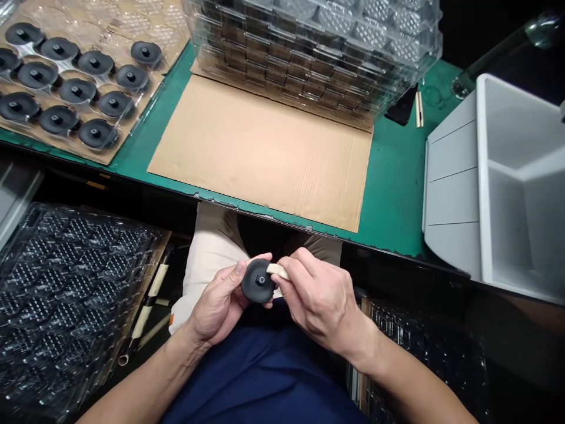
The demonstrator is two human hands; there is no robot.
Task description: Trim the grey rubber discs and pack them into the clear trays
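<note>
Above my lap, my left hand [223, 303] grips a round black dished disc [256, 287] by its rim, thumb on the near face. A small raised hub stands at the disc's centre. My right hand [320, 297] pinches a short cream-coloured strip [278, 270] between thumb and fingers. The strip's tip lies over the disc's upper right part, near the hub; whether it presses on the surface I cannot tell. Similar black discs sit in the pockets of a clear plastic tray [152, 88] at the upper left of the table.
A cardboard sheet [265, 153] lies on the green table [392, 194], with stacked clear trays [318, 53] behind it. A grey bin [454, 171] stands at the right, near a dark phone-like object [402, 109]. More stacked trays [66, 294] are low on the left.
</note>
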